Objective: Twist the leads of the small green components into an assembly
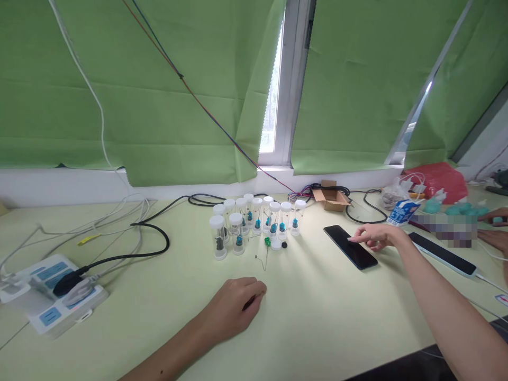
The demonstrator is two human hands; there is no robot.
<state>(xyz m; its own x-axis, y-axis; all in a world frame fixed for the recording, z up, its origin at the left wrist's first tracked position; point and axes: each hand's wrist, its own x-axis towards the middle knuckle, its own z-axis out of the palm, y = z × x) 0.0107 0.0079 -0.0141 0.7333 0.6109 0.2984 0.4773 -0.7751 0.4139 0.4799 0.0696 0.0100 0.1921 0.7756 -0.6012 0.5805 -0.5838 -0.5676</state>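
My left hand [243, 304] rests on the table with its fingers loosely curled closed, and nothing shows in it. Beyond it lie a bent metal wire [261, 261] and a green piece [267, 242] on a thin metal stem. A white cap [275, 245] and a small black round piece [284, 245] lie beside them. Several clear tubes with white lids stand behind; the front one [218, 239] holds a dark piece, another [237, 234] a blue one. On the right, my right hand [375, 236] stretches its index finger onto the dark screen of a black phone [345, 246].
A power strip [55, 312] with plugs and cables occupies the left. An open cardboard box [331, 200] stands at the back. Rightward are a second phone [442, 255], a blue-and-white carton [402, 212], a red bag [440, 180] and another person's hands [494, 238].
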